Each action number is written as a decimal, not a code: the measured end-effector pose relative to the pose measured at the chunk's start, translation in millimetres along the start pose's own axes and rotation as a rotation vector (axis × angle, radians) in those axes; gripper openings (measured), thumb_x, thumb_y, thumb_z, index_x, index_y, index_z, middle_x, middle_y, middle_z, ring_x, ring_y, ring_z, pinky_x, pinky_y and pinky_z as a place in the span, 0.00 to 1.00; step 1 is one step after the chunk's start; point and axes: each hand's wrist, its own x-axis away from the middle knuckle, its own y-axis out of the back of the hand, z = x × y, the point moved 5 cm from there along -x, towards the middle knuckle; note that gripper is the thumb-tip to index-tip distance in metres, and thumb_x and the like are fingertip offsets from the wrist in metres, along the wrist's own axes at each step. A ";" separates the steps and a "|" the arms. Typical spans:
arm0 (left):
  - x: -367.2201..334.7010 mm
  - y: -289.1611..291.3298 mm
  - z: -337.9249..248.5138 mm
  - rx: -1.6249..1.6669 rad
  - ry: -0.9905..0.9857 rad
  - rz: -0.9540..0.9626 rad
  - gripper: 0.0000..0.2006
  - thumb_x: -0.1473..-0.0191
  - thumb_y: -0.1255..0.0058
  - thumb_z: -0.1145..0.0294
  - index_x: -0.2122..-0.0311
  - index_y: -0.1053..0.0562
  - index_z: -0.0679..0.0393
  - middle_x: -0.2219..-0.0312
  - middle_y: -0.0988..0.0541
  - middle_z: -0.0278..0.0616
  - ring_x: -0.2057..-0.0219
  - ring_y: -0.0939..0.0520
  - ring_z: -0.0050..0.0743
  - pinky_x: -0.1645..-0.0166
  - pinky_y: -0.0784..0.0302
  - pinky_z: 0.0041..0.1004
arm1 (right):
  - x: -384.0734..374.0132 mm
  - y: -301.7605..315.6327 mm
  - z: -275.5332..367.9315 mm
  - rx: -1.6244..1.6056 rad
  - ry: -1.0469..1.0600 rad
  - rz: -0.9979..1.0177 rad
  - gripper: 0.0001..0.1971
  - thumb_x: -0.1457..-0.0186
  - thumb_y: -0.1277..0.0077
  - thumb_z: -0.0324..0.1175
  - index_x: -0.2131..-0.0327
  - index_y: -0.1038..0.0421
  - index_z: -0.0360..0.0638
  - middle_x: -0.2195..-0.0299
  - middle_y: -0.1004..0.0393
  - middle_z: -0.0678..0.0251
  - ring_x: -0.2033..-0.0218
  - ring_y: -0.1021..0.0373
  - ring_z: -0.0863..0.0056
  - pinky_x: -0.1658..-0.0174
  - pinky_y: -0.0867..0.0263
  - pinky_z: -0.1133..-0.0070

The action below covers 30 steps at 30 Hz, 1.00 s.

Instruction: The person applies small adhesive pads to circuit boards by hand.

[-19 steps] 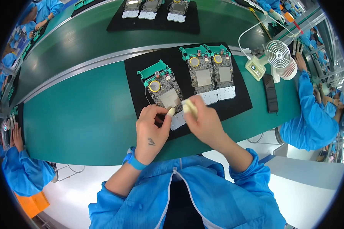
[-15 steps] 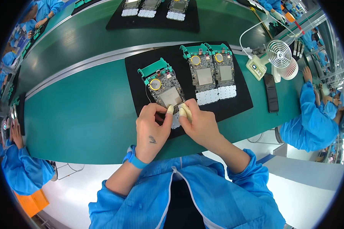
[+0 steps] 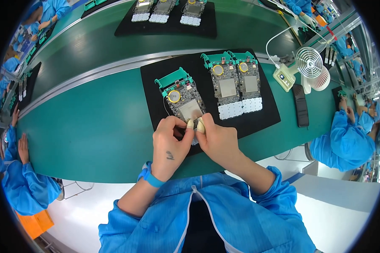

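Observation:
A circuit board (image 3: 183, 98) with a green plastic frame (image 3: 173, 81) at its far end lies tilted on a black mat (image 3: 156, 105). It carries a round yellow-rimmed coin cell (image 3: 174, 96) and a square metal shield (image 3: 191, 110). Both hands meet over its near end. My left hand (image 3: 169, 141) is closed, its pale finger-cotted thumb pressed at the board. Beside it my right hand (image 3: 218, 139) pinches, also wearing pale finger cots. Whatever lies between the fingertips is hidden. Two similar boards (image 3: 228, 87) (image 3: 250, 83) lie side by side to the right.
A small white fan (image 3: 309, 63) and a black pouch-like case (image 3: 299, 105) stand right of the mat on the green table (image 3: 84, 122). Beyond a metal rail, another black mat (image 3: 164, 28) holds more boards. Co-workers in blue sit at left (image 3: 25, 181) and right (image 3: 344, 143).
My hands have drawn slightly closer together over the board's near end. The whole view has shifted a little. At left, a co-worker's hands have moved apart.

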 end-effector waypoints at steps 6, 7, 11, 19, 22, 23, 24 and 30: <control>-29.7 40.4 -12.5 -0.376 -0.224 -0.100 0.14 0.55 0.48 0.79 0.60 0.31 0.63 0.61 0.27 0.50 0.59 0.25 0.45 0.55 0.29 0.35 | -2.1 19.4 -22.3 -0.314 -0.073 -0.075 0.08 0.49 0.54 0.29 0.64 0.37 0.40 0.79 0.29 0.59 0.77 0.28 0.64 0.74 0.34 0.73; -39.8 44.6 -9.5 -0.380 -0.224 -0.101 0.14 0.55 0.48 0.79 0.60 0.31 0.63 0.61 0.27 0.50 0.59 0.25 0.45 0.55 0.29 0.35 | -5.8 22.7 -22.4 -0.362 -0.059 -0.080 0.08 0.49 0.55 0.28 0.64 0.37 0.39 0.75 0.29 0.58 0.74 0.28 0.66 0.72 0.34 0.75; -68.7 44.4 -13.4 -0.334 -0.499 0.212 0.19 0.56 0.50 0.80 0.55 0.32 0.62 0.56 0.29 0.50 0.47 0.34 0.51 0.43 0.39 0.39 | -21.4 17.0 -19.8 -0.527 -0.062 -0.003 0.09 0.47 0.56 0.27 0.62 0.38 0.38 0.69 0.28 0.59 0.68 0.28 0.72 0.67 0.33 0.77; -51.6 36.6 -44.4 -0.285 -0.490 0.104 0.19 0.66 0.44 0.79 0.62 0.28 0.66 0.68 0.32 0.46 0.65 0.31 0.42 0.61 0.31 0.32 | -40.6 30.0 -4.5 -0.479 0.036 -0.030 0.10 0.49 0.54 0.25 0.61 0.38 0.40 0.68 0.28 0.62 0.71 0.28 0.71 0.68 0.33 0.79; -51.2 28.6 -39.6 -0.298 -0.463 -0.020 0.19 0.66 0.43 0.79 0.63 0.28 0.68 0.67 0.32 0.47 0.63 0.31 0.43 0.60 0.31 0.32 | -46.8 39.2 13.6 -0.379 0.202 -0.068 0.12 0.53 0.50 0.25 0.62 0.36 0.41 0.68 0.30 0.66 0.74 0.28 0.70 0.71 0.33 0.78; -51.9 26.9 -38.3 -0.334 -0.478 -0.040 0.19 0.66 0.43 0.79 0.62 0.28 0.68 0.65 0.32 0.48 0.63 0.31 0.43 0.60 0.31 0.32 | -47.9 41.4 18.3 -0.278 0.239 -0.062 0.13 0.55 0.48 0.25 0.63 0.35 0.42 0.68 0.31 0.67 0.74 0.29 0.68 0.72 0.33 0.77; -52.2 27.1 -38.5 -0.370 -0.493 -0.059 0.19 0.65 0.44 0.79 0.62 0.28 0.67 0.64 0.31 0.48 0.63 0.31 0.43 0.59 0.31 0.33 | -48.8 42.2 22.0 -0.177 0.276 -0.056 0.14 0.57 0.46 0.25 0.63 0.34 0.43 0.68 0.32 0.68 0.74 0.29 0.67 0.72 0.34 0.77; -55.3 30.9 -31.3 -0.174 -0.362 0.177 0.22 0.63 0.47 0.78 0.56 0.30 0.63 0.59 0.30 0.45 0.60 0.30 0.43 0.55 0.32 0.32 | -59.4 34.8 29.1 -0.024 0.298 -0.114 0.15 0.59 0.45 0.25 0.65 0.36 0.42 0.69 0.34 0.66 0.72 0.31 0.65 0.72 0.34 0.75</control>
